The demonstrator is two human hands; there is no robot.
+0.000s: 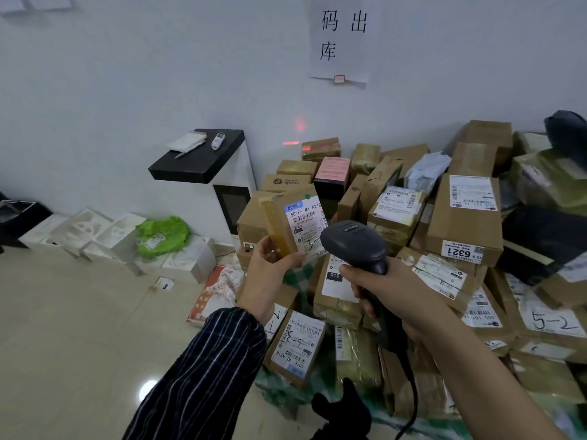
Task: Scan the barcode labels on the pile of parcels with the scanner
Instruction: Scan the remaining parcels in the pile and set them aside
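Now the left hand point(270, 265) pinches a box point(279, 225), and the right hand point(394, 290) grips the scanner point(352, 242). The red light point(290, 143) seems to pass the label point(306, 225), so the scan may miss.

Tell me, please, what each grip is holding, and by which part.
The left grip holds a parcel by its lower end; the right grip holds the scanner by its handle.

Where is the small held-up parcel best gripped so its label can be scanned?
Grip the small parcel by its lower end and taped narrow side, coming from below left, as the left hand does. It stands nearly upright, its white label on the broad face turned toward the scanner in the right hand, so a grip there probably leaves the barcode uncovered.
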